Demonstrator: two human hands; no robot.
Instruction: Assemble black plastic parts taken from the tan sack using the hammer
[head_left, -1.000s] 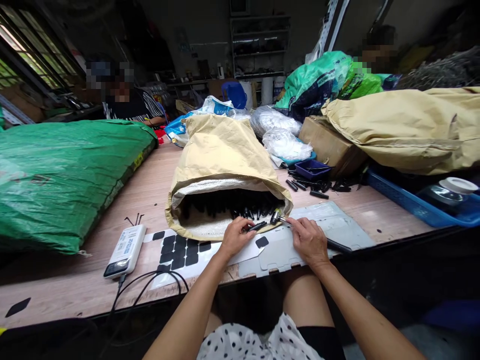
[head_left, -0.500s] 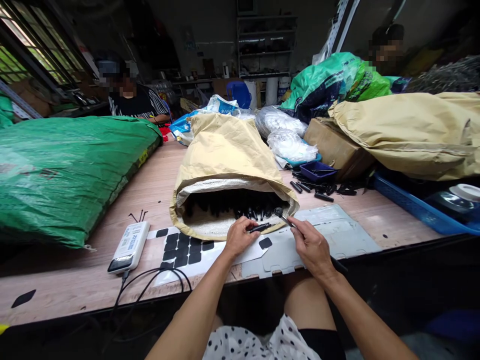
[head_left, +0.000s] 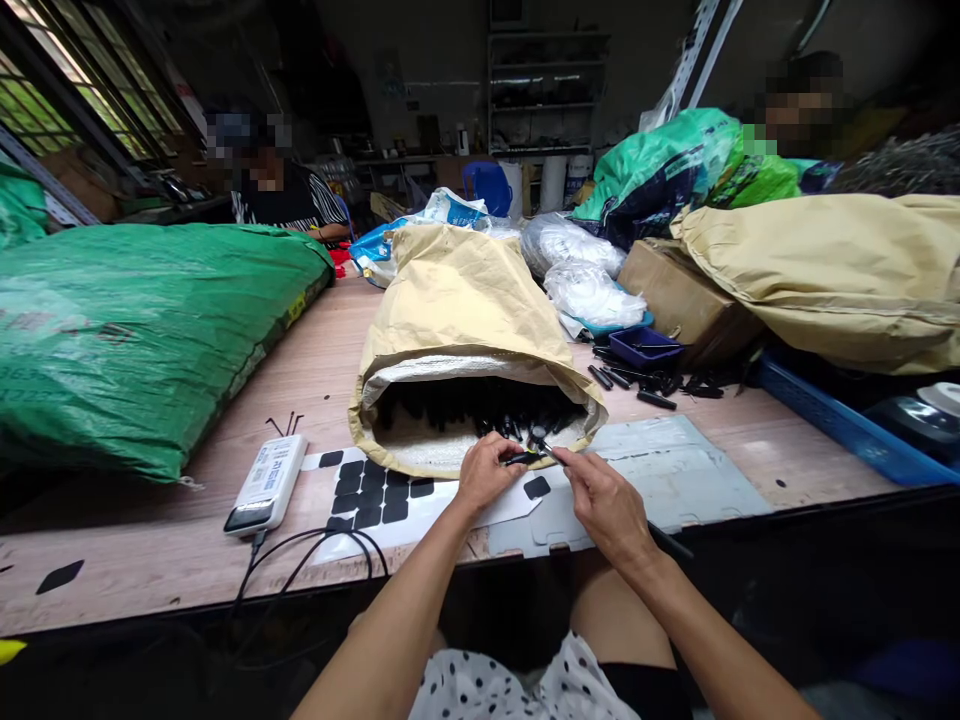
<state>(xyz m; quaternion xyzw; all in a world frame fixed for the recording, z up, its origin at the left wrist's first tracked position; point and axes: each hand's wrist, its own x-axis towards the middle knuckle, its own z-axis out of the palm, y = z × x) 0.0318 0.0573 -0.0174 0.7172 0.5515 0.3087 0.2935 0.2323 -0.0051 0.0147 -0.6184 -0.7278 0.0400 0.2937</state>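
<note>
A beige sack [head_left: 465, 310] lies with its mouth facing me, many small black parts [head_left: 480, 405] inside. Just at its lower lip, my left hand [head_left: 486, 470] pinches a small black part [head_left: 517, 459]. My right hand [head_left: 606, 498] grips a tool with a dark handle [head_left: 669, 541] and a metal shaft; its round head [head_left: 538, 436] is beside the black part. Whether the two touch, I cannot tell. Under my hands are a white sheet with black square pads [head_left: 367, 493] and a grey board [head_left: 675, 470].
A green sack [head_left: 150, 340] fills the left side, near a white power bank [head_left: 266, 485] with black cables. Loose black parts [head_left: 656, 399], a purple tray [head_left: 645, 347], a cardboard box [head_left: 686, 300] and a blue basket [head_left: 847, 425] are at right. Two people sit across the table.
My right hand has moved left, bringing the tool's head close to the black part in my left hand. The whole view has shifted slightly.
</note>
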